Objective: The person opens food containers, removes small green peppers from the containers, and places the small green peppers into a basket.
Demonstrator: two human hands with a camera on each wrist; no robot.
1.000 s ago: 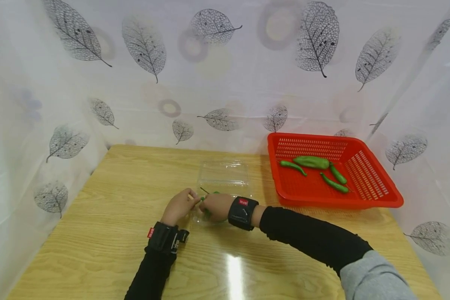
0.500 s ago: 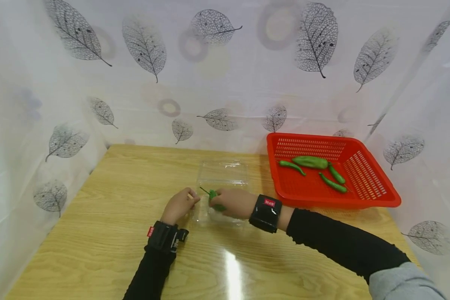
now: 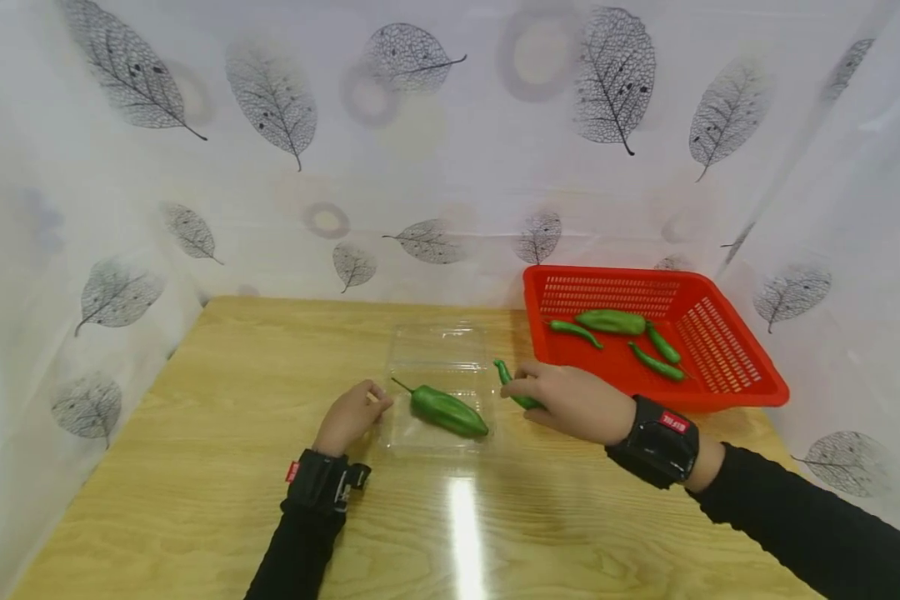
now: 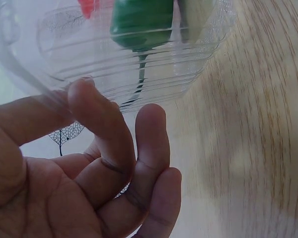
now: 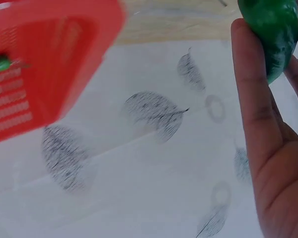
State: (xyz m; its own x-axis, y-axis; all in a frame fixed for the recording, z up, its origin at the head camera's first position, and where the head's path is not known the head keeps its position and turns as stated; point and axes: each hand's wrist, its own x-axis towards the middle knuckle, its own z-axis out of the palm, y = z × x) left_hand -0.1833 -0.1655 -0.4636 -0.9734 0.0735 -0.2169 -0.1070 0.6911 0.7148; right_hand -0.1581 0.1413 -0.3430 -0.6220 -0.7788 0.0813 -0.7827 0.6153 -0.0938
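I saw bare table (image 3: 195, 500) on the near side. The clear container (image 3: 438, 367) blocked the middle, the red basket (image 3: 727, 392) stood far right, and curtain walls (image 3: 82, 208) closed left and far.

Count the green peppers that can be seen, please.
6: four in the red basket, at and; one in the clear plastic container; one held by the right hand.
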